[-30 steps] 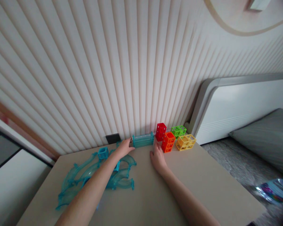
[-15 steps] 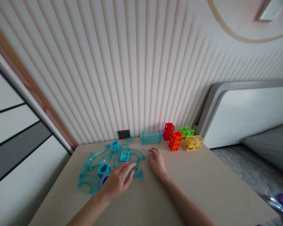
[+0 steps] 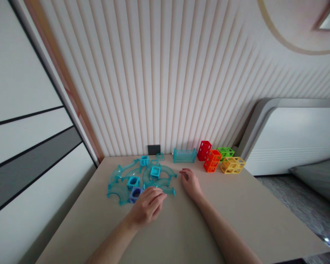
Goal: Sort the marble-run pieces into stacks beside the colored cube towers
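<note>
My left hand (image 3: 148, 207) is over the table in front of the track pieces, its fingers curled together with nothing showing in them. Just beyond it on the left lies a purple-blue block with a round hole (image 3: 132, 200). My right hand (image 3: 191, 185) rests on the table with loosely bent, parted fingers, holding nothing visible. Left of it lie translucent teal curved track pieces (image 3: 169, 171). Among these stand a light blue square block (image 3: 155, 172), a blue block with a round hole (image 3: 137, 182) and another light blue block (image 3: 144, 160).
Toward the wall is a teal stack of straight pieces (image 3: 184, 156). Right of it stand red (image 3: 204, 150) and orange (image 3: 212, 161) lattice blocks, with green (image 3: 225, 152) and yellow (image 3: 233, 165) ones lying beside them. A black socket plate (image 3: 154, 149) is on the ribbed wall.
The camera view has shifted, so the table sits further right in the picture. My left hand's fingers have curled in from a looser, parted pose. My right hand stays beside the track pieces.
</note>
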The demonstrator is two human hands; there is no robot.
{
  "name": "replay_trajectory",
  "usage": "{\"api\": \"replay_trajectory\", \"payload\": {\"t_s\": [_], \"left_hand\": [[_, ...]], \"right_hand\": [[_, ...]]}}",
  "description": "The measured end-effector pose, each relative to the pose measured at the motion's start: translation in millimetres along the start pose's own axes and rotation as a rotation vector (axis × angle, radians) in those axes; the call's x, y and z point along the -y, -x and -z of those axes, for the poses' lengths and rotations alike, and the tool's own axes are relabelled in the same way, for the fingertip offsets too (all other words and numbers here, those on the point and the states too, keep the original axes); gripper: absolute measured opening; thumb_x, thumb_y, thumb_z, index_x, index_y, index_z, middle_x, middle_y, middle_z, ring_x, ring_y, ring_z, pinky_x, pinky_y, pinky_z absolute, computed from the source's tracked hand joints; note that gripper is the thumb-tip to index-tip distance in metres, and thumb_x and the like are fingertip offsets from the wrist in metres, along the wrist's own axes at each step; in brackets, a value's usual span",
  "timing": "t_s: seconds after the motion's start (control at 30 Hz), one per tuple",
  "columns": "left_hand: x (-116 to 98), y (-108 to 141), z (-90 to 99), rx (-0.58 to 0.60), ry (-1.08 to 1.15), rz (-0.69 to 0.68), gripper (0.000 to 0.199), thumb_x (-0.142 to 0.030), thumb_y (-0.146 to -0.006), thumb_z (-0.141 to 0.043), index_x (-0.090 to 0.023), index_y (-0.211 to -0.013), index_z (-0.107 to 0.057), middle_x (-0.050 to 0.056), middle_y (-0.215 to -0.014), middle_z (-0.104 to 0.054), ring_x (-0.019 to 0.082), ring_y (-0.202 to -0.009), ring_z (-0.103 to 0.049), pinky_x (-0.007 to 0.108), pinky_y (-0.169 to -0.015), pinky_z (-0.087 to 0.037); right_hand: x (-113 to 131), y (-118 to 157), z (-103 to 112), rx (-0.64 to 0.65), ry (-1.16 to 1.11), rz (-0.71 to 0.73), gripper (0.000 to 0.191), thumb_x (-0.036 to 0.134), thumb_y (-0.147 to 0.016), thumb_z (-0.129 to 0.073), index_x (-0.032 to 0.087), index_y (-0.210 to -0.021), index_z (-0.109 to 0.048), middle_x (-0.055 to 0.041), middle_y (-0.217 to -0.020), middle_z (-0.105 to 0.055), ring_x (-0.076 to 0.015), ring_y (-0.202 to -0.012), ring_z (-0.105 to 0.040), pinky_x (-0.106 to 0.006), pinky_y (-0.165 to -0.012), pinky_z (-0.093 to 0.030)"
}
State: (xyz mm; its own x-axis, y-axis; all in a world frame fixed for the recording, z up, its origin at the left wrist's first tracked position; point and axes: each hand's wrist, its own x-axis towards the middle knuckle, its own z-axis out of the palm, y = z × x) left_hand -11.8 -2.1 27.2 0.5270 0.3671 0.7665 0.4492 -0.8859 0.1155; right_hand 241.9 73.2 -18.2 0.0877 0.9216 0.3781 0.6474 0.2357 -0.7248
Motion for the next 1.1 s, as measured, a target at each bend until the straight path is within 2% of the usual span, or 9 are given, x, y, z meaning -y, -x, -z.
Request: {"api": "replay_trajectory", "payload": {"t_s": [0.13, 0.23, 0.3, 0.37, 0.5, 0.57, 0.73, 1.1], "left_hand": [[23, 5, 32.9, -0.143, -0.150, 0.047, 0.035, -0.003, -0.087, -0.054, -0.018, -0.119, -0.058, 0.009, -0.100, -0.069, 0.020, -0.099, -0.066, 0.036, -0.091, -0.054], [49, 14, 56.6, -0.230, -0.313, 0.211, 0.031, -0.008, -0.089, -0.055, -0.019, -0.118, -0.058, 0.010, -0.103, -0.068, 0.023, -0.099, -0.065, 0.039, -0.091, -0.053], [65, 22, 67.0, -0.209, -0.413, 0.355, 0.025, -0.015, -0.092, -0.053, -0.019, -0.116, -0.059, 0.011, -0.103, -0.068, 0.024, -0.098, -0.065, 0.042, -0.092, -0.052], [77, 30, 72.0, -0.132, -0.475, 0.489, 0.026, -0.018, -0.094, -0.047, -0.018, -0.116, -0.060, 0.012, -0.105, -0.069, 0.026, -0.099, -0.064, 0.043, -0.091, -0.052], [88, 40, 71.1, 0.115, -0.478, 0.595, 0.034, -0.016, -0.094, -0.038, -0.021, -0.112, -0.066, 0.011, -0.106, -0.070, 0.027, -0.101, -0.064, 0.042, -0.091, -0.051], [88, 41, 68.6, 0.177, -0.442, 0.608, 0.031, -0.022, -0.096, -0.040, -0.022, -0.110, -0.068, 0.010, -0.106, -0.071, 0.026, -0.101, -0.065, 0.041, -0.092, -0.051], [83, 39, 64.3, 0.213, -0.334, 0.605, 0.030, -0.037, -0.098, -0.044, -0.022, -0.110, -0.067, 0.009, -0.107, -0.071, 0.025, -0.101, -0.066, 0.040, -0.092, -0.052], [71, 33, 50.0, 0.195, -0.361, 0.642, 0.028, -0.037, -0.098, -0.044, -0.021, -0.103, -0.066, 0.007, -0.103, -0.069, 0.024, -0.097, -0.067, 0.036, -0.088, -0.053]], "right_hand": [[-1, -1, 0, 0.018, 0.005, 0.022, 0.024, 0.019, -0.083, -0.050, 0.019, -0.090, -0.073, -0.0113, -0.108, -0.070, -0.0241, -0.101, -0.067, -0.038, -0.096, -0.050], [-1, -2, 1, 0.029, 0.009, 0.034, 0.025, 0.019, -0.083, -0.050, 0.019, -0.090, -0.073, -0.0116, -0.107, -0.070, -0.0240, -0.101, -0.067, -0.038, -0.095, -0.050], [-2, -2, 1, 0.038, 0.011, 0.037, 0.025, 0.019, -0.082, -0.050, 0.018, -0.090, -0.073, -0.0114, -0.107, -0.070, -0.0239, -0.101, -0.067, -0.037, -0.095, -0.050], [-2, -3, 2, 0.046, 0.013, 0.036, 0.024, 0.019, -0.082, -0.050, 0.019, -0.090, -0.073, -0.0110, -0.107, -0.070, -0.0235, -0.101, -0.067, -0.037, -0.095, -0.050], [-2, -4, 2, 0.054, 0.015, 0.033, 0.024, 0.020, -0.083, -0.050, 0.018, -0.089, -0.073, -0.0115, -0.107, -0.070, -0.0239, -0.100, -0.067, -0.038, -0.095, -0.050], [-2, -4, 2, 0.055, 0.017, 0.034, 0.024, 0.020, -0.083, -0.050, 0.018, -0.089, -0.073, -0.0121, -0.107, -0.070, -0.0243, -0.101, -0.067, -0.038, -0.096, -0.049], [-3, -3, 2, 0.056, 0.028, 0.036, 0.024, 0.020, -0.084, -0.050, 0.018, -0.091, -0.073, -0.0123, -0.108, -0.070, -0.0238, -0.101, -0.067, -0.037, -0.096, -0.049], [-1, -3, 4, 0.077, 0.029, 0.043, 0.023, 0.020, -0.084, -0.051, 0.018, -0.090, -0.073, -0.0117, -0.108, -0.070, -0.0239, -0.101, -0.067, -0.037, -0.095, -0.050]]}}
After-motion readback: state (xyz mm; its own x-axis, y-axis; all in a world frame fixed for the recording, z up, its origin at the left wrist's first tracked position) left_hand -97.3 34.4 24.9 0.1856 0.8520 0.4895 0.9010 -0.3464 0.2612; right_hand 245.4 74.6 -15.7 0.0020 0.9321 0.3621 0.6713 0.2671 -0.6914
